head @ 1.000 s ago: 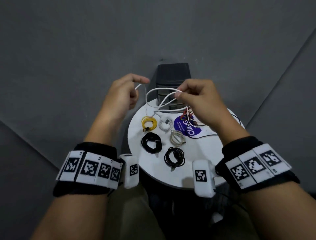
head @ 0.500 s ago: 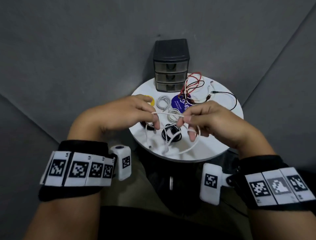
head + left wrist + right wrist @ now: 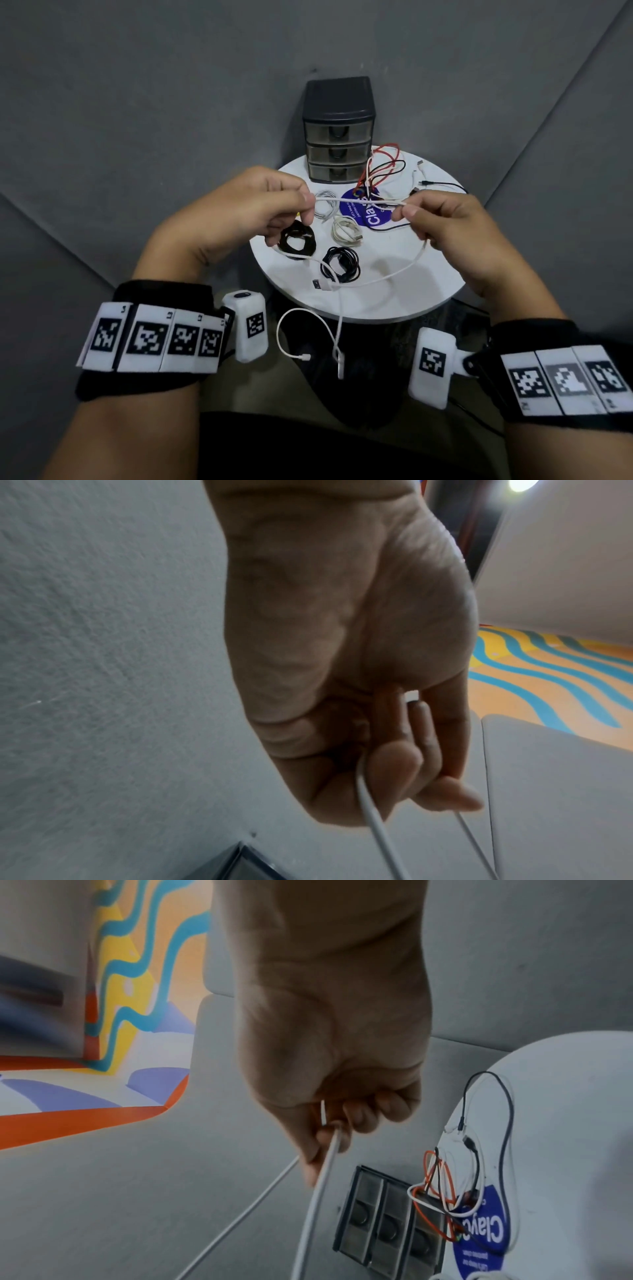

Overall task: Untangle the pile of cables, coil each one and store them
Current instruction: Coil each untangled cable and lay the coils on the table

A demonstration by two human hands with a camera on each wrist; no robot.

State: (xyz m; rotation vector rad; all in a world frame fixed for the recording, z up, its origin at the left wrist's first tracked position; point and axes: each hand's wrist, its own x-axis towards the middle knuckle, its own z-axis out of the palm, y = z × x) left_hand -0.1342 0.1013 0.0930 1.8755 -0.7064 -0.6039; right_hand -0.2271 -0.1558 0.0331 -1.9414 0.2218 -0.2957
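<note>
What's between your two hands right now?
A short, nearly straight stretch of the white cable runs from the left hand to the right hand; each pinches it. Nothing else lies between them in the air. The head view shows this.

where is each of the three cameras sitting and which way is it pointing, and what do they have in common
Head: worn on the head, looking forward and down at the round table and drawer unit; shows both forearms, the left hand and right hand.
Left wrist: under the left wrist, looking along the palm to the curled fingers; grey cushions behind.
Right wrist: under the right wrist, looking along the right hand towards the table, the drawers and the tangled cables.
Shared: all three show the white cable that both hands pinch; head and right wrist share the drawers.
</note>
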